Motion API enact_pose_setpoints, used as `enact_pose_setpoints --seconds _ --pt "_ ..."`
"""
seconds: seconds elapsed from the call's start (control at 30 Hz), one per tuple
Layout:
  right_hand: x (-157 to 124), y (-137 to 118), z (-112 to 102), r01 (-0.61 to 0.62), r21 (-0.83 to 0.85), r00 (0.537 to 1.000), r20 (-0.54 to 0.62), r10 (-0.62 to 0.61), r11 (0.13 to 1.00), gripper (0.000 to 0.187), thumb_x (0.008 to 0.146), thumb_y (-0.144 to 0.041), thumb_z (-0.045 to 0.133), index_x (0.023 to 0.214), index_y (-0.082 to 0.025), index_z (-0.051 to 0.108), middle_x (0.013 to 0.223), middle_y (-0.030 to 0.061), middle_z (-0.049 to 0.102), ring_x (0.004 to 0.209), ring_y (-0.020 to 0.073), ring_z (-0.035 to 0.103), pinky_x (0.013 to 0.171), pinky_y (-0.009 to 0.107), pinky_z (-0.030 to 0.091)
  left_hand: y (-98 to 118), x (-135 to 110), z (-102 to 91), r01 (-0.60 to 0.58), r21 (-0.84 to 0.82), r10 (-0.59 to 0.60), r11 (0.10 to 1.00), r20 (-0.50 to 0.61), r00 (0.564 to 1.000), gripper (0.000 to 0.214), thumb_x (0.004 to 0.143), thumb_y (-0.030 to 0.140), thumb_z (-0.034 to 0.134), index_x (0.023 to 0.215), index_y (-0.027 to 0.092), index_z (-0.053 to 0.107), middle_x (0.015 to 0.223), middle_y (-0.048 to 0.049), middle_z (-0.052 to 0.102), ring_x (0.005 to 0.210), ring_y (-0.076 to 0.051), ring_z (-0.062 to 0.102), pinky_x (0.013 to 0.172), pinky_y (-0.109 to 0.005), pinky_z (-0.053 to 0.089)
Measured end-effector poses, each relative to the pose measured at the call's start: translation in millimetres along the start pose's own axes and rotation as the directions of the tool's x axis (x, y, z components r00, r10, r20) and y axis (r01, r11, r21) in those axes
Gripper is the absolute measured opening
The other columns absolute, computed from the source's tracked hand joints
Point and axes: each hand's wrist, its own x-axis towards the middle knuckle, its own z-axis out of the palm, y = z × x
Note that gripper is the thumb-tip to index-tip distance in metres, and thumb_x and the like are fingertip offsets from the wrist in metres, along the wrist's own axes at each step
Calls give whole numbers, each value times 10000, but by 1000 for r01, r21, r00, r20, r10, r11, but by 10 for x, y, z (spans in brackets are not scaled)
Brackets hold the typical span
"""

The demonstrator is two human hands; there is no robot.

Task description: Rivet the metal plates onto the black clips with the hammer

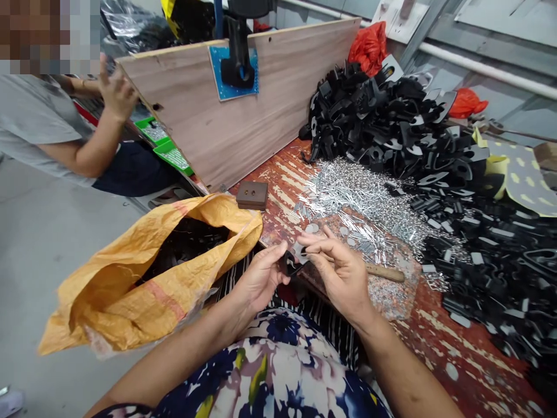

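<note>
Close in front of my body, my left hand (pixel 262 277) is closed around a small black plastic part (pixel 294 265), with thumb and fingers on its left side. On the other side of that part, my right hand (pixel 343 273) is closed in a pinch with its fingertips by the part's upper edge. Whatever sits between those fingertips is too small to make out. Just past my right hand a wooden handle (pixel 385 271) lies across a speckled stone slab (pixel 394 299). Beyond the slab spreads a heap of thin metal pins (pixel 348 188).
A large pile of black plastic parts (pixel 369 116) covers the table's back and right. An open yellow sack (pixel 126 290) stands at left, beside a small brown block (pixel 252 195). A wooden board (pixel 278 87) separates me from a person (pixel 82 128) near green trays (pixel 173 157).
</note>
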Motion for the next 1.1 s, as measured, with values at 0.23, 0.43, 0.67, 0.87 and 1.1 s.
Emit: enact_pose_setpoints --seconds 0.23,0.43,0.67,0.87,1.1 --pt "-53 195 276 -31 25 987 -154 34 999 91 918 -265 664 835 -240 689 1213 87 710 1162 255 642 1016 487 493 -5 -39 66 29 -43 -27 999 38 999 316 730 393 900 834 141 740 694 -15 677 556 -112 584 421 -184 491" --pt "-76 104 201 123 -287 976 -136 -168 950 103 938 -253 620 844 -285 650 1069 23 730 1077 262 650 1171 622 310 -15 -39 62 -4 -27 5 1000 14 1000 298 738 385 887 861 152 747 742 -16 676 576 -111 573 448 -194 515" --pt "-163 45 251 308 -539 946 86 -312 784 194 946 -153 552 897 -326 626 927 -41 753 963 229 659 1228 614 208 -49 -46 67 -72 74 73 995 -20 997 330 681 376 909 728 139 684 652 31 568 511 -71 483 464 -182 452" --pt "-288 85 256 248 -494 958 1 -285 833 118 956 -172 611 926 -283 638 895 -21 745 864 203 646 1021 493 392 -110 -227 -35 -99 193 78 976 116 990 314 730 345 896 884 168 687 832 0 623 695 -106 524 599 -190 457" --pt "-283 379 -333 184 -782 973 232 5 596 256 961 -154 555 1185 -203 669 1166 137 699 1029 311 562 859 456 411 263 -457 -355 173 145 -193 974 133 972 349 765 443 856 950 165 755 932 -103 731 700 -165 638 618 -246 516"
